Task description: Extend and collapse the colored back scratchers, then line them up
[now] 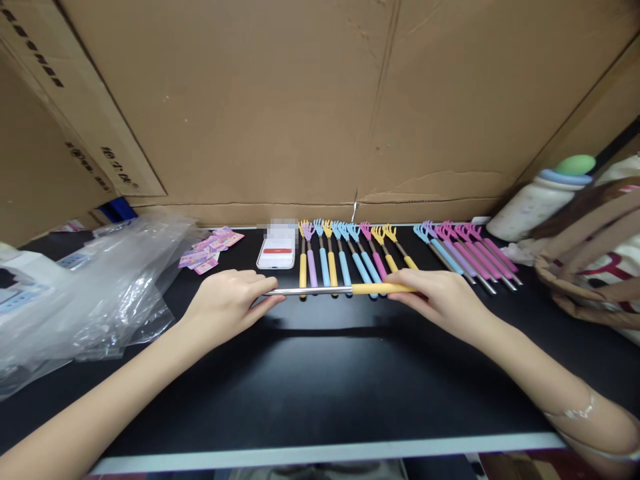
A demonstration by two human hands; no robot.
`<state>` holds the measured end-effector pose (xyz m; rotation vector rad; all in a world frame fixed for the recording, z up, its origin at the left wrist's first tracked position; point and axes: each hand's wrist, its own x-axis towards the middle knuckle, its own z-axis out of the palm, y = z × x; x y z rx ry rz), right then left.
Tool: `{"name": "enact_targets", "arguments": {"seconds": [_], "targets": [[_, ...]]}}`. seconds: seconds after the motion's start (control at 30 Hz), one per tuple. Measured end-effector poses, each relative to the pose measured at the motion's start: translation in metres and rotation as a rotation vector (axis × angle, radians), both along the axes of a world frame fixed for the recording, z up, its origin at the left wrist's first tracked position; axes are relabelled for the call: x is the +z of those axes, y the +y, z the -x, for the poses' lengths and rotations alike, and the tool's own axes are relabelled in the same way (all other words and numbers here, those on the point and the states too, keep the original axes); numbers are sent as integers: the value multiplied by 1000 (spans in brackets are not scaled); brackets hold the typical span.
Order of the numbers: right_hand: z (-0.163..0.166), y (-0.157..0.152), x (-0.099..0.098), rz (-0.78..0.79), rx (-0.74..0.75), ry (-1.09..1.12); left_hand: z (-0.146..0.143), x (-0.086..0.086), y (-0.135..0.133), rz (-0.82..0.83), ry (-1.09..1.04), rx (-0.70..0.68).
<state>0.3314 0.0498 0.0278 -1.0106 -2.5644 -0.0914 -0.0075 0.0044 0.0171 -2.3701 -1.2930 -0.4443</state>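
Observation:
I hold a yellow back scratcher (pixel 380 289) level over the black table, its bare metal rod toward the left and its yellow grip toward the right. The fingers of my left hand (pixel 233 300) are closed around the end of the rod. At the other end, my right hand (pixel 437 300) pinches the yellow grip. Both ends of the scratcher are hidden in my hands. Just behind it lies a row of several back scratchers (pixel 343 260) in yellow, purple, blue and pink, claws toward the cardboard. Beyond my right hand is another group of pink, purple and blue back scratchers (pixel 475 257).
Clear plastic bags (pixel 115 287) are heaped at the left. Small pink printed cards (pixel 210 250) and a phone (pixel 277 250) lie at the back. A white bottle (pixel 535 203) and a beige fabric bag (pixel 590 260) stand at the right. Cardboard (pixel 280 107) walls the table's back.

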Motion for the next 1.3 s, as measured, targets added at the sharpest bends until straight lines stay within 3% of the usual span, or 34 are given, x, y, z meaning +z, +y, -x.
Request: {"name": "enact_targets", "arguments": {"seconds": [0.37, 0.63, 1.3], "targets": [[-2, 2, -5, 237, 6, 23, 2, -7, 3, -37, -28, -17], [1, -2, 0, 413, 17, 29, -2, -7, -1, -151, 31, -29], [4, -5, -2, 356, -26, -58, -3, -9, 1, -137, 24, -51]]}}
